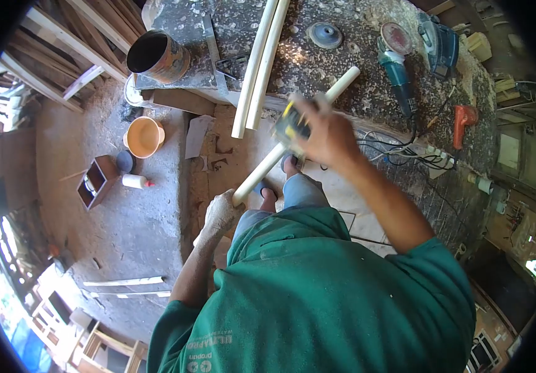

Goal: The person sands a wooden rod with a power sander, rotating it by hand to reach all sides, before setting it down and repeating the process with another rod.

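A pale round wooden pole (261,171) slants up from my lap to the workbench, its far end over the bench edge. My left hand (220,211), dusty, is closed around the near end. Higher up, my right hand (331,133) grips a yellow-and-black block (296,122) against the pole. Motion blurs this hand and the block, so the block's exact kind is unclear. Two similar pale poles (260,68) lie side by side on the bench, their near ends jutting past its edge, left of my right hand.
The spattered workbench (355,40) bears a rusty can (167,59), a grey disc (325,35), a green angle grinder (397,78) and an orange tool (463,124). Cables (417,155) hang on the right. Leftward stand a peach bucket (144,137), a white bottle (135,181) and a wooden box (97,181).
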`<act>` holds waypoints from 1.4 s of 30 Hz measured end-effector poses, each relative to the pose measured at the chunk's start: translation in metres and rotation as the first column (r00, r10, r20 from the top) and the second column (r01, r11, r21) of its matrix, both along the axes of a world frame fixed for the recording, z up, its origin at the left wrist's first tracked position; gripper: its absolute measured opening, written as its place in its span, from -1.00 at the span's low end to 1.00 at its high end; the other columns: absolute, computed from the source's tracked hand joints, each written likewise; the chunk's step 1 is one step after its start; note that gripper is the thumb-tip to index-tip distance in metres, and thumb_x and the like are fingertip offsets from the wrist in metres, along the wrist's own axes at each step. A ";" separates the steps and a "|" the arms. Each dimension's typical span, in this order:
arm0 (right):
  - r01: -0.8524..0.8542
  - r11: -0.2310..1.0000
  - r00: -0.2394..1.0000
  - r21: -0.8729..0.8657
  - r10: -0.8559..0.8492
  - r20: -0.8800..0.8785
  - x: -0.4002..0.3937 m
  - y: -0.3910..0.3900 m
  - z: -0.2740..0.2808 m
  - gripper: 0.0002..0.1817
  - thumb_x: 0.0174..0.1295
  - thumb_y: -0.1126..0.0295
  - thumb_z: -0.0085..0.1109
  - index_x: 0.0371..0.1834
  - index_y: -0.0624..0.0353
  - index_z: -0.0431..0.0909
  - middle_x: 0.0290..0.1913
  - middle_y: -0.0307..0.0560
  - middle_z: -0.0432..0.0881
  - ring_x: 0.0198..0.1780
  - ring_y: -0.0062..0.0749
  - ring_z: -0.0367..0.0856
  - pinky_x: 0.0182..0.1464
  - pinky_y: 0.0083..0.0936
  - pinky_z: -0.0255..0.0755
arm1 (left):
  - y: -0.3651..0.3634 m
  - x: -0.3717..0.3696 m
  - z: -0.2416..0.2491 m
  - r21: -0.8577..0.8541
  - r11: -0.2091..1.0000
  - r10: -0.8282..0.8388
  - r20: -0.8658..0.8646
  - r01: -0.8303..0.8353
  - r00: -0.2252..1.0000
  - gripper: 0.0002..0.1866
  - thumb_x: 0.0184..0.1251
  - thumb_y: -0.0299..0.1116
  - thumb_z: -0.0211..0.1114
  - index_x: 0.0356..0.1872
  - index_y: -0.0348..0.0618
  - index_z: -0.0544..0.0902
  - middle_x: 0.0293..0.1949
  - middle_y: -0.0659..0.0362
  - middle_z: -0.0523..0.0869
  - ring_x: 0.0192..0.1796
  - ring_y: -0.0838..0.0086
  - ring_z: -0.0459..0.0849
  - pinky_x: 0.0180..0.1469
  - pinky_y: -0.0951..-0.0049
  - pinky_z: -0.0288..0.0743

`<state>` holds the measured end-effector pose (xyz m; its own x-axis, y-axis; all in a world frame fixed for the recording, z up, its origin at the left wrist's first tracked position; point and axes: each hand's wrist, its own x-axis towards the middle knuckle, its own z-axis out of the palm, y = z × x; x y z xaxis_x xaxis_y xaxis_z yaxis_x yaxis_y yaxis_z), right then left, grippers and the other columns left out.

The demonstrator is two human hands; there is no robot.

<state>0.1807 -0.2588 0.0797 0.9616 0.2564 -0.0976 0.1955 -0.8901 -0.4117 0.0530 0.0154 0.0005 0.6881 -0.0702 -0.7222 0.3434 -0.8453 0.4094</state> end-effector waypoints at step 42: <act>0.037 0.989 0.999 0.145 -0.038 0.007 -0.033 -0.010 -0.003 -0.16 0.17 -0.06 0.40 0.47 -0.11 0.24 0.12 0.25 0.47 -0.12 0.03 0.74 -0.16 -0.16 0.74 | 0.016 0.017 -0.011 0.148 0.986 -0.071 -0.021 0.074 0.997 -0.58 0.11 -0.11 0.42 -0.01 -0.05 0.74 -0.17 -0.06 0.80 -0.07 0.03 0.77 0.03 0.07 0.61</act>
<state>0.1473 -0.2685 0.0772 0.9716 0.2307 -0.0525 0.1676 -0.8279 -0.5353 0.0701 0.0312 -0.0105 0.6738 -0.0108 -0.7389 0.2842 -0.9192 0.2726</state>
